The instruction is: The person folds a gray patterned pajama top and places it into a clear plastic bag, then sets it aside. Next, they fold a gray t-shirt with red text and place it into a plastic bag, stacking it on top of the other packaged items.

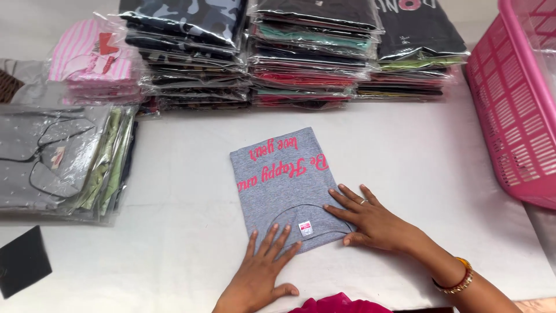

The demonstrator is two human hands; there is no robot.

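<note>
A folded grey T-shirt [284, 179] with pink lettering lies on the white table [405, 150], its collar and small label toward me. My left hand [260, 272] rests flat, fingers apart, on the shirt's near edge. My right hand [370, 220] presses flat on the shirt's near right corner, fingers spread. It wears a ring, and a gold and red bangle sits at the wrist. Neither hand grips anything.
Stacks of bagged folded garments [307, 52] line the far edge. A pile of bagged grey and green clothes [58, 156] sits at left. A pink plastic basket [515, 110] stands at right. A black card [22, 261] lies near the left front.
</note>
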